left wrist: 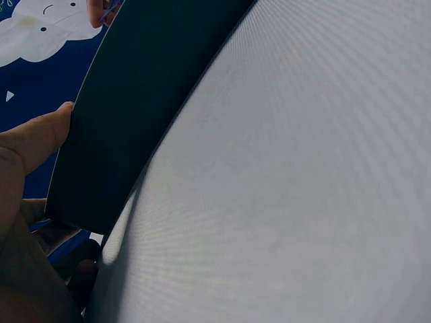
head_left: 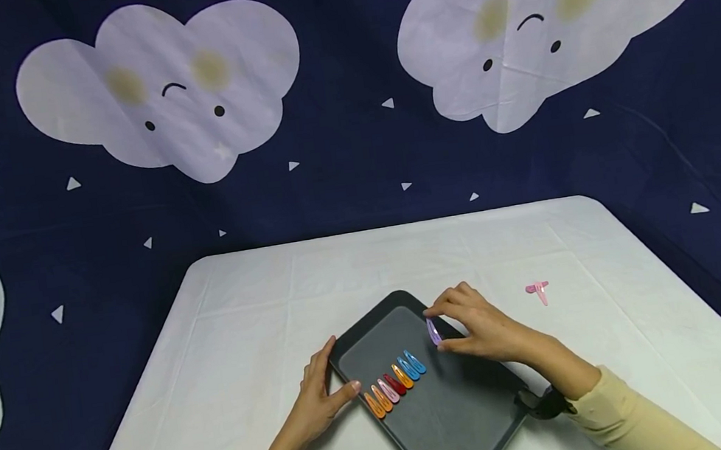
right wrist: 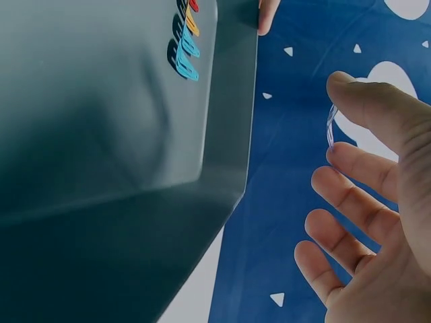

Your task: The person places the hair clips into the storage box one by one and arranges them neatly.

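"Start at the left. What's the left hand [head_left: 320, 391] up to?"
"It rests against the corner of the grey tray [head_left: 446, 423], thumb and fingers spread apart, thumb tip at the rim. Probably to keep the tray from slipping on the white table [head_left: 244, 320] beneath it."
"And just right of that thumb?"
"A slanting row of seven hair clips [head_left: 395, 384] inside the tray: two orange, a pink, a red, a yellow-orange, two blue. They lie side by side, pointing much the same way; I'd guess that's so each colour shows."
"Next?"
"Up and right of the row, the purple clip [head_left: 434, 332], off the tray floor, pinched between the thumb and index finger of the right hand [head_left: 475, 325]. Its other fingers stand clear, perhaps because so slim a clip needs only two."
"Anything past that hand?"
"Pink clips [head_left: 538, 292] to its right, lying on the table outside the tray, seemingly crossed. Maybe they're left there to be within its reach; I can't tell how many."
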Motion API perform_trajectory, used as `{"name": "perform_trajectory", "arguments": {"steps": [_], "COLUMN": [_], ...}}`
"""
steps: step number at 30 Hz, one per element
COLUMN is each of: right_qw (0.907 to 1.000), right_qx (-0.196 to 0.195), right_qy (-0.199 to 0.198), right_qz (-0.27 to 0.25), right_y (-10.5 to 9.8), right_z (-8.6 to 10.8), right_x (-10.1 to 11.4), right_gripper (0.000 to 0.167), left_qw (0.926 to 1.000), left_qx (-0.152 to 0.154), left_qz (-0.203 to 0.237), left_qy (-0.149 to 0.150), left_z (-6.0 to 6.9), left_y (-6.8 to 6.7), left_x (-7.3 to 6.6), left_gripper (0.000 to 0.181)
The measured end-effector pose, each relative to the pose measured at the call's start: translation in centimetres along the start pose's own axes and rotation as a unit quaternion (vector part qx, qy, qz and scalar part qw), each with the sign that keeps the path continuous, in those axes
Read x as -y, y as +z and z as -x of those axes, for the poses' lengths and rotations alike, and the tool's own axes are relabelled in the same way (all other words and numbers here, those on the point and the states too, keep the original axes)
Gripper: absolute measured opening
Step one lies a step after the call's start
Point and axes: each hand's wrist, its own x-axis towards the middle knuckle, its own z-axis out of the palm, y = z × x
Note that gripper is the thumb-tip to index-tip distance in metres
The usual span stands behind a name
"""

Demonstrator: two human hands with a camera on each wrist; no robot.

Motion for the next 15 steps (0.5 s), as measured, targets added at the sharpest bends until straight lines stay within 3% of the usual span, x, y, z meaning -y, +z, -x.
{"name": "perform_trajectory", "arguments": {"steps": [15], "right_qw": [0.9998], "right_qx": [-0.001], "right_qy": [-0.022], "right_qz": [0.003], "right_y": [0.61], "right_z": [-0.37], "right_x": [0.26], "right_gripper": [0.048], "left_qw": [1.0000], "left_qx": [0.003], "left_qz": [-0.005], "left_qy": [-0.002], "left_z": [0.02], "left_y": [-0.09], "left_x": [0.06], "left_gripper": [0.088]}}
